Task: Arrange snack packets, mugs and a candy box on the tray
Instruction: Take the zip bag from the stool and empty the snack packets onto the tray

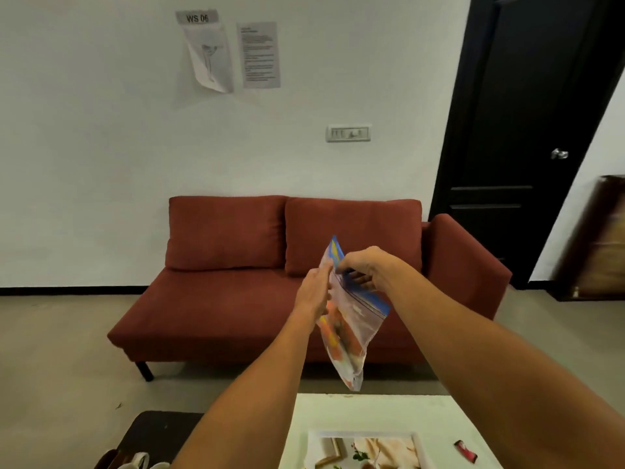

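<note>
Tray (313,445) sits closest to us at the bottom edge, a white-rimmed one with a printed picture on its face, resting on the white table (372,411). A small red packet (465,451) lies on the table to the right of it, apart from the rim. To our left stands a dark low table (152,431), and at its near edge we see white shapes that may be mugs (138,460), though they are cut off and we cannot be sure.

Above the table's far edge we hold a clear zip bag (358,319) in the air, tilted, with a blue strip along its top. Orange and yellow snack packets (334,330) show through it. Our right hand (363,269) pinches the bag at the top with curled fingers. Our left hand (314,292) lies against the bag's left edge with fingers nearly straight; the thumb is hidden, so we cannot tell whether it grips.

Beyond the hands is a red sofa (230,238) with two back cushions, against a white wall (84,147). On the wall hang two paper sheets (258,55) and a switch panel (348,133). A black door (517,130) stands at the right.
</note>
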